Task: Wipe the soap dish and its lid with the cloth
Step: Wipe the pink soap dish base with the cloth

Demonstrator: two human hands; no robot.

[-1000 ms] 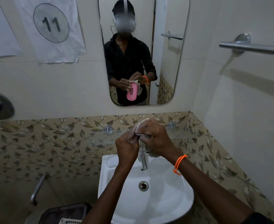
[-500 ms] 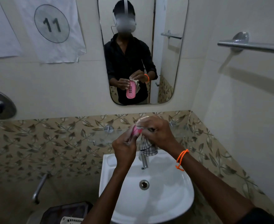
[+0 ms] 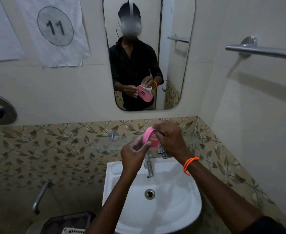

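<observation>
1. Tilting on its edge above the basin, the pink soap dish [image 3: 150,138] is held up in front of the leaf-patterned tile band; it is smooth oval plastic with a raised rim and rows of small drain slots in its floor.
2. The left hand [image 3: 133,153] grips the dish's lower edge, thumb pressed against the rim and the other fingers curled behind it.
3. The right hand [image 3: 170,139] covers the dish's right side, its fingers bent over the cloth [image 3: 163,152] and pressing it onto the dish.
4. Only a limp checked corner of the cloth hangs out below the right palm, and a pale scrap shows at the fingertips; the rest is hidden under the hand.
5. An orange beaded band [image 3: 190,164] circles the right wrist.
6. Under the hands stand a chrome tap [image 3: 149,167] and a glossy white ceramic basin [image 3: 177,208] with a round metal drain.
7. A clear glass shelf [image 3: 108,143] runs behind the hands; its edges are hard to make out against the tile.
8. The rounded mirror [image 3: 174,68] reflects the dish's slotted underside and the bunched pale cloth.
9. The lid cannot be made out anywhere.
10. A steel towel bar [image 3: 263,51] is cut off at the right edge, and a dark bin [image 3: 68,222] at the bottom.
</observation>
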